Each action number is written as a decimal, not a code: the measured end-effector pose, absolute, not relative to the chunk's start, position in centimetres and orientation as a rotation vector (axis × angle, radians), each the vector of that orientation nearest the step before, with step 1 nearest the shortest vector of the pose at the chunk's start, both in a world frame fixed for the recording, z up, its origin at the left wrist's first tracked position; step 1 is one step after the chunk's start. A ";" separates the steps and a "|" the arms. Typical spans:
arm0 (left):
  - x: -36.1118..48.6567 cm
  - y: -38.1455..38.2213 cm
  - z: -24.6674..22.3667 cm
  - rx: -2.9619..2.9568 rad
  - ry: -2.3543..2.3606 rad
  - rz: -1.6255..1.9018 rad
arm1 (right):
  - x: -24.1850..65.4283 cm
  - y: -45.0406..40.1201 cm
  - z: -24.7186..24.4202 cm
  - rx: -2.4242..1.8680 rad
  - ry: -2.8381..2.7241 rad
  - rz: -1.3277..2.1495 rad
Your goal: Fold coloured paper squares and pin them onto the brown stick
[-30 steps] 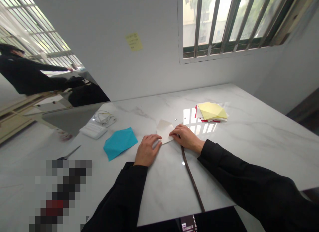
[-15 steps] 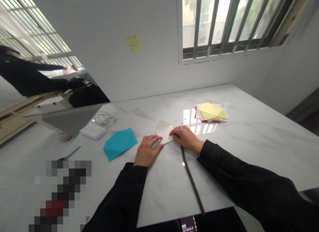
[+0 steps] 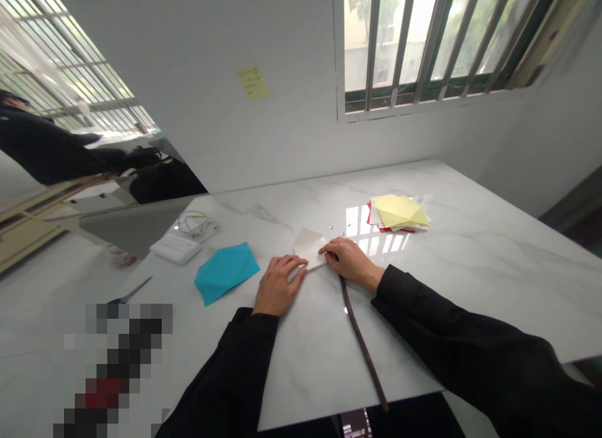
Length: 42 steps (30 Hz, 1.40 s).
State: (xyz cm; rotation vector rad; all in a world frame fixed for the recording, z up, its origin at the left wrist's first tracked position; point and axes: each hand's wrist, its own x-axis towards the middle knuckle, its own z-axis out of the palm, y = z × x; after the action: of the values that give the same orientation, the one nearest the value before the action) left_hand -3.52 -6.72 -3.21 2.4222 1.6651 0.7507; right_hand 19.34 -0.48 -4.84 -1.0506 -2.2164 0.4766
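A small white piece of paper, pointed at its far end like an envelope flap, lies on the table between my hands. My left hand pinches its near left edge between thumb and fingertips. At the paper's right side, my right hand has its fingers bent together on the edge; its thumb is partly hidden. Beneath that hand, a thin dark brown stick runs to the table's front edge. To the left of my left hand lies a folded blue paper.
Yellow, white and red papers are stacked at the back right of the marbled table. On the left are a white box-like device, a cable and scissors. Another person stands beyond, far left.
The near edge of the white paper now lies flatter under my left fingertips, which have shifted slightly. My right hand has barely moved. The other person's outstretched arm has drawn back.
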 end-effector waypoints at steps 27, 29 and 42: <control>-3.3 -6.8 -3.1 2.399 1.696 0.755 | 18.5 -1.6 -3.9 -1.086 -2.404 0.103; -3.3 -6.7 -3.2 2.394 1.702 0.754 | 18.3 -1.6 -4.1 -1.108 -2.375 0.107; -3.4 -6.4 -3.6 2.325 1.696 0.796 | 18.4 -1.3 -4.8 -1.142 -2.356 0.189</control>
State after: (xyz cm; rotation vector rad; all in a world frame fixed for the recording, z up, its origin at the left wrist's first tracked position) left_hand -3.41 -6.42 -3.65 2.3254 1.6960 0.7956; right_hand 18.36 -1.25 -4.76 -1.1420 -2.3564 0.1888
